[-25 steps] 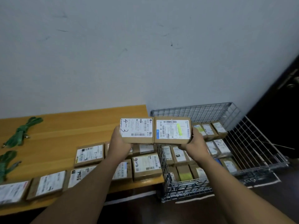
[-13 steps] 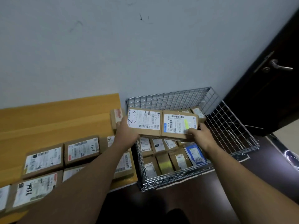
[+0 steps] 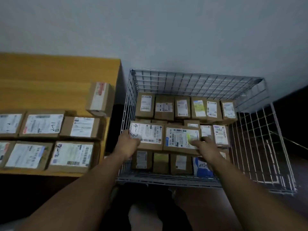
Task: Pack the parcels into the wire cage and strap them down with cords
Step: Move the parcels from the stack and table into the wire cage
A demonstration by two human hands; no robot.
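While the pale grey wall point(image 3: 150, 30) is filling the upper half of the view, a yellow wooden table point(image 3: 58, 72) is standing against it on the left, and the wire cage point(image 3: 191, 80) is sitting on the dark floor point(image 3: 41, 189) just beside the table's right end. Labelled brown table parcels point(image 3: 43, 125) are lying flat in rows on the table, and one upright box point(image 3: 100, 99) is standing on edge near its right end. The cage's right side panel point(image 3: 260, 147) is leaning outward.

Inside the cage a lower layer of parcels point(image 3: 164, 107) is covering the bottom. Over its middle row, two larger boxes are lying flat with labels up, touching end to end, their long axes running left to right across the cage. The left hand point(image 3: 128, 142) is gripping the left end of the 4-3 parcel point(image 3: 150, 135), thumb on the label beside the handwriting. The right hand point(image 3: 205, 147) is gripping the right end of the second parcel point(image 3: 180, 140), fingers curling onto its label. Whether the two boxes are already resting on the layer beneath cannot be told.
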